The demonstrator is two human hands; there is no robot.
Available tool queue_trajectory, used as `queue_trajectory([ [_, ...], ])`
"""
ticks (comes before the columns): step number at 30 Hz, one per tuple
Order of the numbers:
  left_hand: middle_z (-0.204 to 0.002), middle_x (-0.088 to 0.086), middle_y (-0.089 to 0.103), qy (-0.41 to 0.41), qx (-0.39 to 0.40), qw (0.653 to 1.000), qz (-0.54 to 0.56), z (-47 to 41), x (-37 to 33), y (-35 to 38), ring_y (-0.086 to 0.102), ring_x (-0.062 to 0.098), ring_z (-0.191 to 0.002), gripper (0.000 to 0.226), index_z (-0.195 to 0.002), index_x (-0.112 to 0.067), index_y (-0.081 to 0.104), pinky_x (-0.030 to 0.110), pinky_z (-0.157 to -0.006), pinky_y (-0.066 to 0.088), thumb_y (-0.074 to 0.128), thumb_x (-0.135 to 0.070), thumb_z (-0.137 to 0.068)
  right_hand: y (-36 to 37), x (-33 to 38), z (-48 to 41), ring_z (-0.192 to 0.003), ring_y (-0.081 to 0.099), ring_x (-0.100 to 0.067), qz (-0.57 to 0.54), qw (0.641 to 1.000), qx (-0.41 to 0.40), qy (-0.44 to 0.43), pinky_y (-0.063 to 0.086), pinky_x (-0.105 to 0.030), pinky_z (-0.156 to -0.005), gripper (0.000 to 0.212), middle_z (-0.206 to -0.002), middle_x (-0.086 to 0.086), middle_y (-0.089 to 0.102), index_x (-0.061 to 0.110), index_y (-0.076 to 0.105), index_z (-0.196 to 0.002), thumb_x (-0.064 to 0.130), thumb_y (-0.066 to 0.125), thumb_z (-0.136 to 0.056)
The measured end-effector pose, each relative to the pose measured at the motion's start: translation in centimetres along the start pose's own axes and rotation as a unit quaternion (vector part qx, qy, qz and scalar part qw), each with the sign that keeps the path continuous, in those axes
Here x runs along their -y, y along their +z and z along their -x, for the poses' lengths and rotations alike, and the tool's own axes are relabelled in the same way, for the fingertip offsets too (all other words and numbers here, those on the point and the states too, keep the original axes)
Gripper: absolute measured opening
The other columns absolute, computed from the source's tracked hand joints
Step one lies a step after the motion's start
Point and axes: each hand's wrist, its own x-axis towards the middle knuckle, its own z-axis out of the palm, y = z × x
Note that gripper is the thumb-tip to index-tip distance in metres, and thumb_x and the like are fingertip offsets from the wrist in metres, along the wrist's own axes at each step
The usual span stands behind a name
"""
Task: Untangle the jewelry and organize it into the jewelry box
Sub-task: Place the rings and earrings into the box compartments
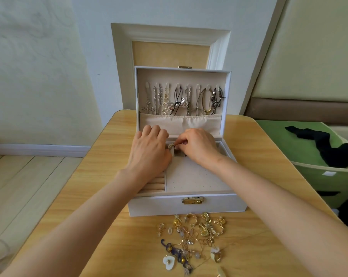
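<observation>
Jewelry box point(159, 204) open, centre frame.
Right grip point(199, 146) pinches a gold piece point(171, 145); left grip point(149, 152) curled, hold impossible to tell.

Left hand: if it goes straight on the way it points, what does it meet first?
Likely the beige fabric pocket on the jewelry box lid, just past the left hand; depth is unclear. The right hand, pinching a gold piece, is off that line.
</observation>
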Motion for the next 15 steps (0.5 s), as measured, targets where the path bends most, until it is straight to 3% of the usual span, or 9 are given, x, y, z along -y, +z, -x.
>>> queue_trajectory([
  [4,-0.083,0.011,0.06,-0.023,-0.014,0.999,0.019,0.04,0.01,-0.28,0.055,0.031,-0.079,0.03,-0.086,-0.007,0.062,0.038,-0.063,0.044,0.041,-0.022,-0.071,-0.28,-0.03,0.28,-0.101,0.059,-0.023,0.008,0.999,0.015,-0.031,0.043,-0.028,-0.074,0.022,-0.105,-0.002,0.069,0.022,0.073,-0.103,0.017,0.057,-0.089],
  [7,-0.081,0.008,0.061,0.008,-0.025,0.999,0.025,0.13,0.02,-0.28,0.055,0.031,-0.076,0.03,-0.084,-0.011,0.067,0.036,-0.061,0.042,0.042,-0.02,-0.073,-0.37,-0.09,0.53,-0.1,0.059,-0.026,0.028,0.998,0.026,-0.046,0.047,-0.032,-0.075,0.025,-0.104,-0.003,0.069,0.023,0.071,-0.105,0.017,0.053,-0.089],
  [11,-0.077,0.004,0.062,0.042,-0.024,0.999,0.013,0.28,0.19,0.05,0.056,0.029,-0.072,0.036,-0.079,-0.018,0.073,0.034,-0.057,0.042,0.038,-0.024,-0.075,-0.52,-0.32,0.58,-0.099,0.059,-0.022,0.012,1.0,0.021,-0.012,0.039,-0.025,-0.068,0.028,-0.104,0.001,0.07,0.029,0.071,-0.107,0.018,0.053,-0.09],
  [15,-0.073,0.004,0.062,0.036,-0.022,0.999,0.017,0.27,0.34,0.18,0.056,0.029,-0.069,0.022,-0.076,-0.016,0.073,0.031,-0.056,0.042,0.053,-0.02,-0.068,-0.61,-0.45,0.5,-0.099,0.061,-0.018,-0.012,1.0,-0.003,0.014,0.038,-0.023,-0.068,0.023,-0.103,0.006,0.071,0.029,0.073,-0.103,0.022,0.056,-0.09],
])
